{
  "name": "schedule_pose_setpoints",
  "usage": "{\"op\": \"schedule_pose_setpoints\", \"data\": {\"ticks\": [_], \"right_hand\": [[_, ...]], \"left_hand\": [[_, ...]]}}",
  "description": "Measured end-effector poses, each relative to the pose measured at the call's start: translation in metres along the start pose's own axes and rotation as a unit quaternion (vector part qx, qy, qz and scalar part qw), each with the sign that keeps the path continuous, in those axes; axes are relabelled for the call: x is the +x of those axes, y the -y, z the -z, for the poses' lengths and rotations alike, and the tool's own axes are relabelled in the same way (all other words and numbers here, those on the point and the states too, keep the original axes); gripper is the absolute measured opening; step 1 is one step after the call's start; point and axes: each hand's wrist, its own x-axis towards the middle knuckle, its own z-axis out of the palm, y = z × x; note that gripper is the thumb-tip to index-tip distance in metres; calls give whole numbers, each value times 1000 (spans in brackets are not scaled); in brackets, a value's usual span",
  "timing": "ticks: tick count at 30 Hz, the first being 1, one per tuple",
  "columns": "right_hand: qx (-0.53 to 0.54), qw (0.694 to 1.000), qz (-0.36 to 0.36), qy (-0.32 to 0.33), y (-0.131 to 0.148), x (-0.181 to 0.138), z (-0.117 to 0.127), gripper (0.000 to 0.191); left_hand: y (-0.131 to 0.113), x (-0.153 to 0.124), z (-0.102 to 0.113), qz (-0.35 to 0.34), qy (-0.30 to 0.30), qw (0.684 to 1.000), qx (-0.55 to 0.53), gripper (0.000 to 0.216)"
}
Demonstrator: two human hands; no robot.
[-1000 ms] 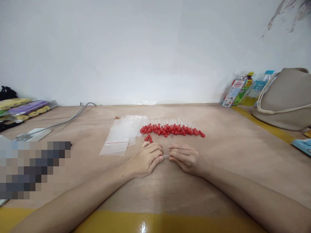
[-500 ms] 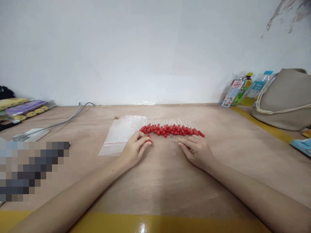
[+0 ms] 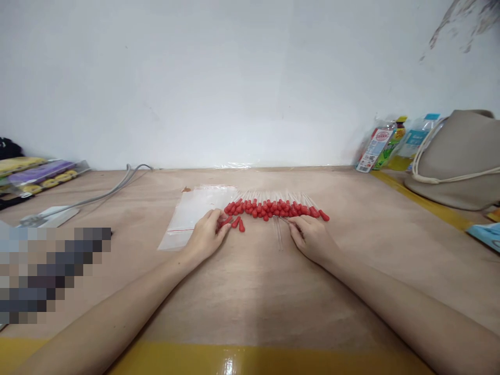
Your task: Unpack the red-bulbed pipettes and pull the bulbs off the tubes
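Along the near edge of the wooden tabletop (image 3: 250, 302) runs a strip of yellow tape (image 3: 195, 359), and beyond it the forearms reach in from both sides. At the left, the left hand (image 3: 205, 232) pinches a red dropper bulb (image 3: 225, 221) between thumb and fingers. Just to its right, two loose bulbs (image 3: 241, 226) lie side by side with no tubes showing. Nearer the middle, a few loose clear tubes (image 3: 278, 237) lie lengthwise, pointing from near to far; their exact number is hard to tell. To their right, the right hand (image 3: 316, 237) has its fingertips closed on what looks like another clear tube (image 3: 285, 219), slanting toward the left.

Just beyond the hands spreads a wide row of droppers (image 3: 273, 209), red ends near and pale stems far. Judging by these, most are already put together, while the few separate bulbs and tubes in and between the hands make up what remains to be joined; the held pair is not yet touching. Left of the row, partly behind the left hand, lie flat zip-lock bags (image 3: 183, 219); nothing can be made out inside them, so bagging, if wanted, seems not begun. Farthest stands the white wall (image 3: 250, 83).
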Motion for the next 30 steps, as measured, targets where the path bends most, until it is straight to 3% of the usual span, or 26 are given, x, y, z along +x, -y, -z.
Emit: {"op": "schedule_pose_setpoints", "data": {"ticks": [17,30], "right_hand": [[-10,1000,-21,13,10,1,-3,24],[42,996,-10,82,26,1,4,19]], "left_hand": [[2,-1,-4,6,-14,999,-43,13],[-5,0,3,-12,-58,998,12,18]]}}
